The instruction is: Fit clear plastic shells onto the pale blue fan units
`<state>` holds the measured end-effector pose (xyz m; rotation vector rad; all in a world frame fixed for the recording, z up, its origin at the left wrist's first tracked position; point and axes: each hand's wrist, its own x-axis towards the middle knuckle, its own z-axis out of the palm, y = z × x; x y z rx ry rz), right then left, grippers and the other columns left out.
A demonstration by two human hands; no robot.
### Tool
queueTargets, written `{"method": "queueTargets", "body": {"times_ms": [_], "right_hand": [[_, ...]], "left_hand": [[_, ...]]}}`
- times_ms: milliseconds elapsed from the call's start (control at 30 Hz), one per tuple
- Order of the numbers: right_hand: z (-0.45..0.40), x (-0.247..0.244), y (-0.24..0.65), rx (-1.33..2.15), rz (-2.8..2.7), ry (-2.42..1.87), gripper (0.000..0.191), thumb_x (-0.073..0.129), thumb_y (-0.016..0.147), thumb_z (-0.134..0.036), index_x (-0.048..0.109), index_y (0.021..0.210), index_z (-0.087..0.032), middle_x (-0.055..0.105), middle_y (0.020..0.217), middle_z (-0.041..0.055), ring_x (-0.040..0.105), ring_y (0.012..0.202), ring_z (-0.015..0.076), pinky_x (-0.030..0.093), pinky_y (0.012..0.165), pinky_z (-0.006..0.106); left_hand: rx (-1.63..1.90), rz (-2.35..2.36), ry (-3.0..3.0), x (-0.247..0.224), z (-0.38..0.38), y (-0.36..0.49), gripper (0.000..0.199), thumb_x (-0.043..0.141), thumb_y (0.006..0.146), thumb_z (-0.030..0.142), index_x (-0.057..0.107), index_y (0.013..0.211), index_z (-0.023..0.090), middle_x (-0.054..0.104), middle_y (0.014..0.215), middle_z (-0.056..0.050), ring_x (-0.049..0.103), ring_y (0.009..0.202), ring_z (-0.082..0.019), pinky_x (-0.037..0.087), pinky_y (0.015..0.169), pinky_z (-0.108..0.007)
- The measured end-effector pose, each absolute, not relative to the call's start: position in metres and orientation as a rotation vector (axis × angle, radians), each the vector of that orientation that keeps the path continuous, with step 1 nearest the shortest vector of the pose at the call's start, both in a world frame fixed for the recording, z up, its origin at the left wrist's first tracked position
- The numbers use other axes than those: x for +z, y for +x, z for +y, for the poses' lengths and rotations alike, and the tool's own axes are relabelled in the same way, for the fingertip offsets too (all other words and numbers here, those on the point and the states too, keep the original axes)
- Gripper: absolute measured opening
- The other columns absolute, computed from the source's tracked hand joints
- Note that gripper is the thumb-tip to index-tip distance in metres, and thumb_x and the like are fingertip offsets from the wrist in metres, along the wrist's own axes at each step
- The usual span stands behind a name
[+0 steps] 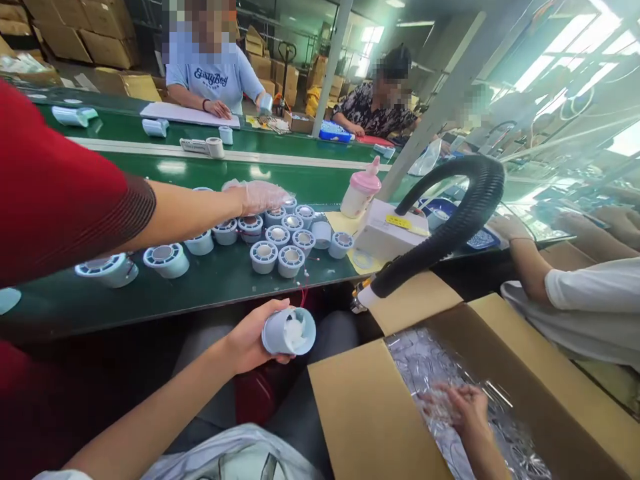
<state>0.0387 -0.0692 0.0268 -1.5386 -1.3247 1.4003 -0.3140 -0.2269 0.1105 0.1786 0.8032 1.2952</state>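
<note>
My left hand [255, 337] is wrapped round a light-blue cylindrical fan housing [274, 331], tilted so its open end faces me. White fan blades [295, 331] show inside it, and thin red wires [303, 293] rise behind it. Over the open cardboard box [373, 407] at the right, my right hand [470, 407] has its fingers curled on a clear plastic piece, somewhat blurred. Many similar clear plastic pieces [425, 360] fill that box. On the green table beyond my left hand stand several light-blue fan housings [263, 257] with ribbed ring tops.
A co-worker's gloved hand [263, 197] reaches across from the left over the housings. A pink-capped bottle [361, 190], a white box [390, 230] and a black flexible hose [445, 233] stand right of them. More people sit across the green conveyor [175, 170]; another person's arm [530, 267] is at the right.
</note>
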Motion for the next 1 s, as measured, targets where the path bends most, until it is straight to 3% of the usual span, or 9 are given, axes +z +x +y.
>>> {"method": "queueTargets", "body": {"times_ms": [133,200,333,433,500,600,733,867,1000], "right_hand": [[-0.094,0.080,-0.010,1.625,-1.917,-0.977,0.039,0.040,0.089,-0.058,0.055,0.089,-0.023,0.067,0.103,0.0108,0.069,0.091,0.0284,0.056,0.074,0.041],[-0.115,0.103,-0.044,1.367,-2.400,-0.587,0.035,0.040,0.093,-0.047,0.064,0.100,-0.023,0.063,0.112,0.0117,0.061,0.108,0.0283,0.053,0.088,0.040],[-0.142,0.128,-0.103,0.495,-2.795,-0.282,0.042,0.052,0.089,-0.034,0.055,0.130,-0.025,0.056,0.120,0.0156,0.058,0.104,0.0295,0.054,0.082,0.043],[-0.144,0.130,-0.123,0.244,-2.861,-0.304,0.029,0.057,0.085,-0.024,0.066,0.112,-0.022,0.055,0.120,0.0172,0.057,0.100,0.0313,0.055,0.077,0.045],[-0.142,0.128,-0.126,0.388,-2.882,-0.307,0.014,0.058,0.083,-0.018,0.069,0.092,-0.020,0.055,0.120,0.0156,0.057,0.102,0.0296,0.055,0.078,0.042],[-0.140,0.126,-0.123,0.767,-2.792,-0.345,0.005,0.063,0.083,-0.021,0.065,0.079,-0.020,0.054,0.119,0.0126,0.057,0.107,0.0261,0.054,0.084,0.038],[-0.142,0.127,-0.116,0.954,-2.647,-0.448,0.022,0.055,0.091,-0.030,0.066,0.076,-0.018,0.055,0.113,0.0121,0.060,0.100,0.0236,0.054,0.083,0.037],[-0.144,0.133,-0.109,0.855,-2.690,-0.359,0.031,0.046,0.095,-0.029,0.068,0.077,-0.017,0.055,0.115,0.0133,0.063,0.079,0.0167,0.055,0.070,0.032],[-0.144,0.138,-0.098,0.600,-2.694,-0.343,0.029,0.048,0.095,-0.026,0.062,0.071,-0.018,0.056,0.117,0.0135,0.064,0.087,0.0191,0.056,0.071,0.031]], "left_hand": [[1.054,0.700,0.134,0.096,-0.241,-0.315,0.048,0.051,0.079,0.056,0.060,0.086,0.009,0.067,0.069,-0.010,0.063,0.051,-0.020,0.038,0.029,-0.018],[0.992,0.693,0.155,0.093,-0.242,-0.315,0.056,0.043,0.081,0.064,0.059,0.086,0.011,0.066,0.069,-0.010,0.063,0.050,-0.020,0.037,0.026,-0.019],[0.869,0.827,0.375,0.099,-0.244,-0.312,0.056,0.044,0.080,0.069,0.057,0.081,0.014,0.059,0.065,-0.003,0.048,0.037,-0.010,0.028,0.023,-0.016],[0.726,1.096,0.802,0.115,-0.249,-0.310,0.040,0.054,0.081,0.054,0.060,0.086,0.015,0.056,0.067,0.001,0.043,0.044,-0.007,0.032,0.034,-0.017],[0.711,1.322,1.125,0.125,-0.255,-0.308,0.027,0.057,0.083,0.042,0.062,0.089,0.017,0.061,0.077,0.000,0.053,0.062,-0.011,0.043,0.054,-0.020],[0.769,1.588,1.349,0.132,-0.264,-0.303,0.023,0.063,0.080,0.032,0.063,0.098,0.019,0.065,0.097,0.000,0.058,0.084,-0.016,0.044,0.075,-0.025],[0.789,1.718,1.315,0.127,-0.274,-0.294,0.043,0.073,0.070,0.036,0.059,0.108,0.021,0.064,0.101,0.000,0.057,0.078,-0.015,0.044,0.069,-0.025],[0.830,1.713,1.470,0.120,-0.275,-0.291,0.052,0.077,0.068,0.040,0.059,0.113,0.022,0.062,0.106,-0.002,0.058,0.090,-0.018,0.045,0.078,-0.028],[0.845,1.668,1.665,0.120,-0.272,-0.287,0.052,0.076,0.070,0.037,0.058,0.116,0.021,0.060,0.101,-0.004,0.058,0.091,-0.019,0.046,0.080,-0.030]]}}
